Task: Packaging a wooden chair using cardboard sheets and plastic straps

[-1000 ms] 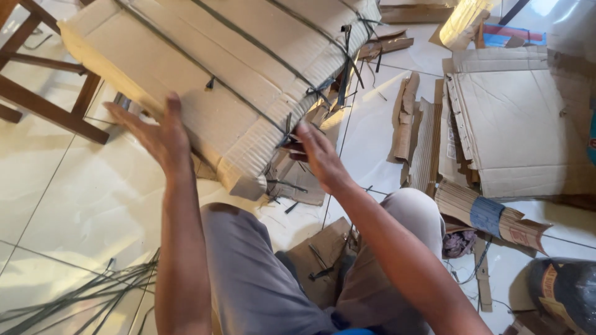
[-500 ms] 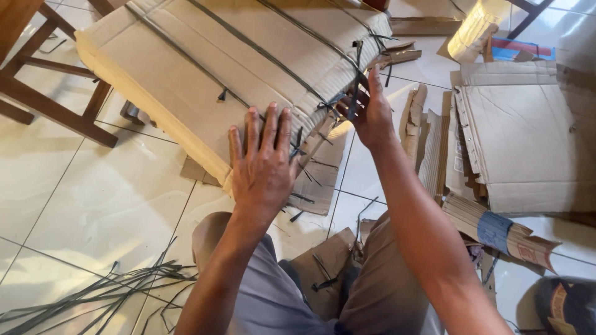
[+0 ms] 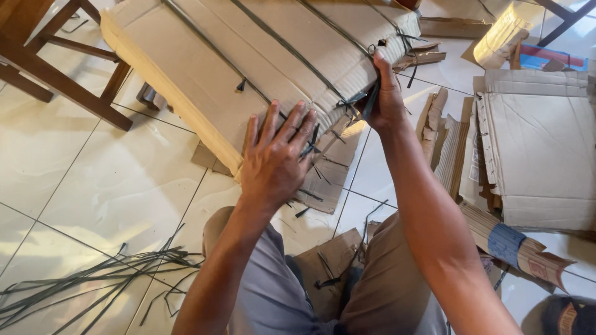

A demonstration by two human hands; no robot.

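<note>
Grip, right: right hand closed around the dark green plastic strap at the near right corner of the bundle, thumb up along the corrugated edge; half a second back the fingers were spread at that corner, so the strap has only now been taken hold of.
Grip, left: left hand flat and open, fingers fanned, palm pressing the near end of the bundle; it holds nothing, and sits about where it did half a second ago.
Bundle: large brown bundle of flattened cardboard sheets, bound by several dark straps, lying tilted on the floor just beyond the knees, far end toward the top left.
Reading: one hand steadying while the other pulls suggests the strap is being tightened or worked at the corner.
Left: brown wooden stool legs far left; loose green strap offcuts on white floor tiles, near left.
Right: stack of loose flattened cardboard, well apart from the bundle.
</note>
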